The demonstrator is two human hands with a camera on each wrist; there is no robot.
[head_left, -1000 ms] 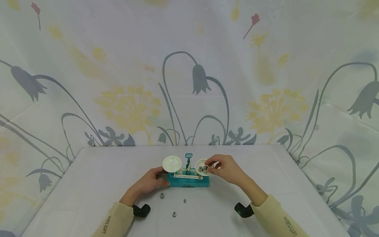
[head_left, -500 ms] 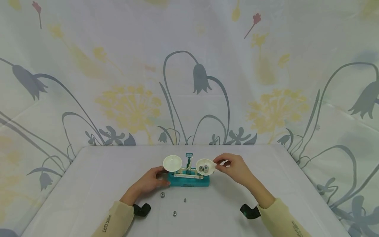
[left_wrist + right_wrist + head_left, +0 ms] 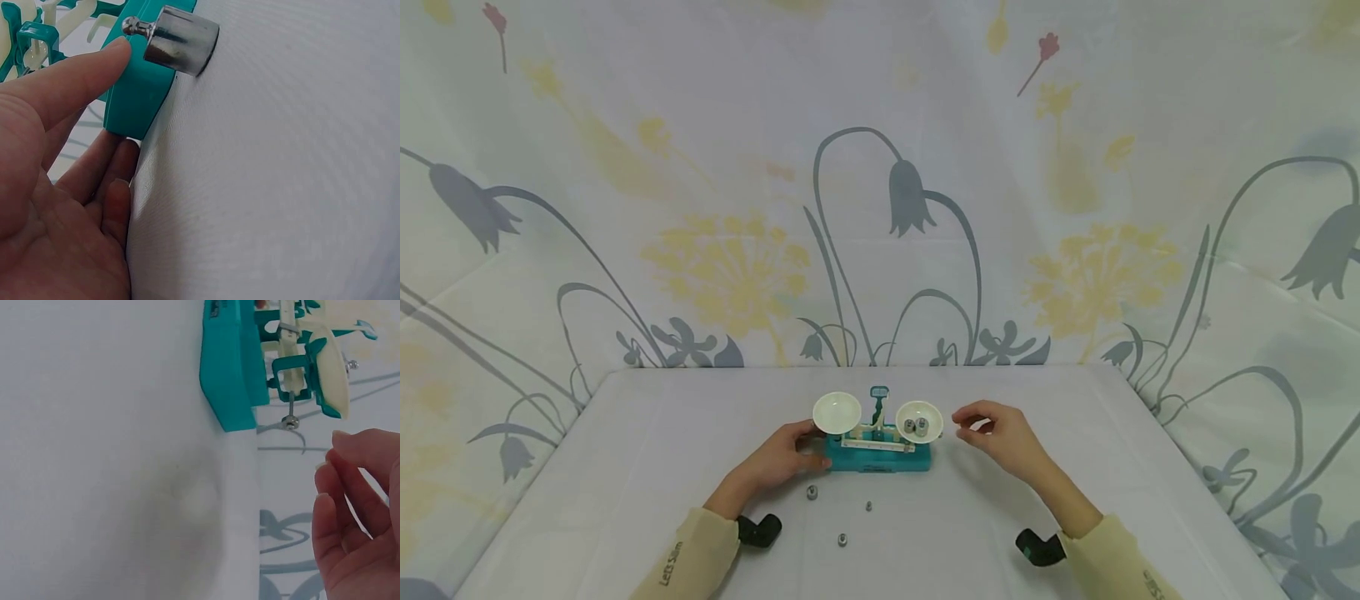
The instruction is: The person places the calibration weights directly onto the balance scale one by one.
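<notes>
A teal balance scale (image 3: 880, 463) stands on the white table with two cream pans. Two metal weights (image 3: 922, 427) sit together in its right pan (image 3: 934, 412); nothing lies in the left pan (image 3: 837, 412). My left hand (image 3: 784, 457) grips the left end of the base, and in the left wrist view the thumb (image 3: 87, 75) lies along the front while the other fingers reach behind. Just right of the right pan, my right hand (image 3: 1003, 433) hangs in the air, fingers loosely bent and holding nothing. The right wrist view shows the fingertips below the pan's edge (image 3: 332, 372).
Three loose metal weights lie on the table before the scale: a larger one (image 3: 812, 492), a small one (image 3: 868, 506) and another (image 3: 842, 540) nearest me. A flower-patterned curtain (image 3: 880, 208) hangs behind the table (image 3: 625, 467).
The right hand has let go of a weight in the right pan and drawn back to the right, away from the pan's rim. The left hand keeps its place on the base.
</notes>
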